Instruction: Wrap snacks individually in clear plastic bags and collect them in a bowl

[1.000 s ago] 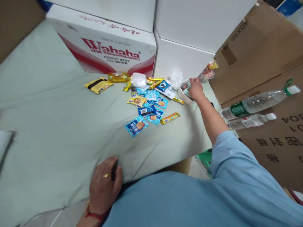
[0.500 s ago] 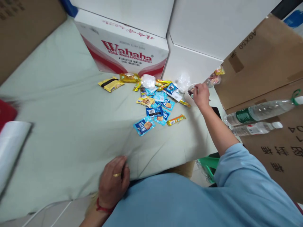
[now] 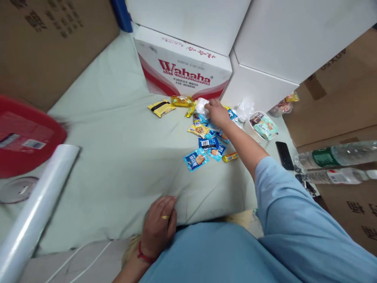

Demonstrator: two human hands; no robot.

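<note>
My right hand (image 3: 217, 113) reaches over a pile of small snack packets, its fingertips closed on the right edge of a white wrapped packet (image 3: 202, 106). Under and below it lie blue snack packets (image 3: 196, 159), a yellow cookie packet (image 3: 198, 130) and a yellow stick packet (image 3: 230, 157). Left of the pile are a yellow packet with a dark band (image 3: 161, 107) and a golden-wrapped snack (image 3: 182, 101). My left hand (image 3: 159, 224) rests on the cloth at the near edge, holding nothing, fingers loosely bent and thumb apart.
A white bowl (image 3: 255, 135) holds several packets, beside crumpled clear plastic (image 3: 245, 109). A Wahaha carton (image 3: 182, 70) stands behind. At right are a phone (image 3: 284, 155) and two bottles (image 3: 338, 155). At left lie a red plastic object (image 3: 29, 137) and a plastic roll (image 3: 44, 208).
My right hand has moved left from the white bowl to the white packet, leaving packets visible in the bowl. The view has shifted left; my left hand stays at the table edge.
</note>
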